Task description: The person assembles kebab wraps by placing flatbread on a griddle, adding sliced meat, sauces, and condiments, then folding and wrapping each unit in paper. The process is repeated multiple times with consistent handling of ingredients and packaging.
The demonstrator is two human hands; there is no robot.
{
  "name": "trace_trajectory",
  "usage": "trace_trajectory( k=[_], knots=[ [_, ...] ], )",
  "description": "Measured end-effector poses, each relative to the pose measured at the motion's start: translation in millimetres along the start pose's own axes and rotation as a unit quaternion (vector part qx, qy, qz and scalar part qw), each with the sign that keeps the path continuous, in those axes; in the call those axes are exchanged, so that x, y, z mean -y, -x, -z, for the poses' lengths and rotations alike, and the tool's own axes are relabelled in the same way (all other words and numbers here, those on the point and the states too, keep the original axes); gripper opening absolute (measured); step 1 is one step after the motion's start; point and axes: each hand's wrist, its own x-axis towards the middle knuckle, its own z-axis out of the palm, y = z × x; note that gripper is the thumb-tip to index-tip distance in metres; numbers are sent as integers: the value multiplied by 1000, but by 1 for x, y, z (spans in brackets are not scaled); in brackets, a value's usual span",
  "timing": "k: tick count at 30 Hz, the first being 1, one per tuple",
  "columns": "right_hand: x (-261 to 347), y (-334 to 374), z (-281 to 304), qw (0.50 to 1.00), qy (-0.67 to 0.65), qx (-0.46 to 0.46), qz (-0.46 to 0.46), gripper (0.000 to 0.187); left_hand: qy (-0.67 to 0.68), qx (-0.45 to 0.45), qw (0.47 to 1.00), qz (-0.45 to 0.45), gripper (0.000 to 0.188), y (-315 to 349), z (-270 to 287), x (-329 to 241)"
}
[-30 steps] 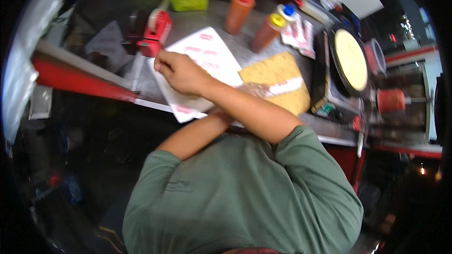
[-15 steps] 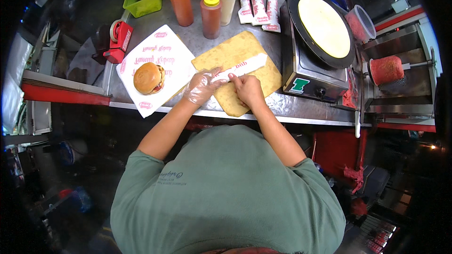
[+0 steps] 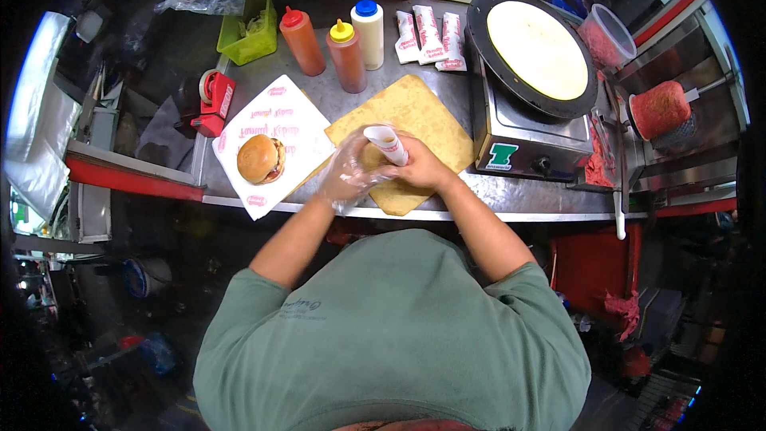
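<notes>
A paper-wrapped roll (image 3: 388, 144) is held upright over the near edge of the wooden cutting board (image 3: 423, 116), clasped between both hands. The left hand (image 3: 349, 173), covered by a clear plastic glove, is closed against the roll's side; the bare right hand (image 3: 420, 169) is wrapped around its lower part. A burger (image 3: 260, 159) is seen on printed paper (image 3: 297, 108) to the left. Three sauce bottles (image 3: 345, 54) are set behind the board, a round griddle (image 3: 533, 49) to the right.
</notes>
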Motion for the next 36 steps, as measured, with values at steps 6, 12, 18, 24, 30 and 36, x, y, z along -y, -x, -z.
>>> trace_trajectory(
  k=[6,12,18,24,30,36],
  knots=[
    [66,2,33,960,49,-257,102,44,-286,171,939,80,51,-56,13,-33],
    [104,-59,45,929,21,-354,108,10,-120,-10,993,-6,17,-97,5,-45],
    [27,17,-20,903,232,-362,-29,20,-438,46,873,-210,10,-26,26,0],
    [53,-10,-42,829,351,-425,-96,17,-514,49,856,37,30,5,21,59],
    [112,-206,-132,987,-125,-70,-67,32,-402,-171,889,-137,26,13,0,92],
    [76,-357,-297,866,-325,-112,-364,22,-440,160,884,-9,24,19,38,54]
  ],
)
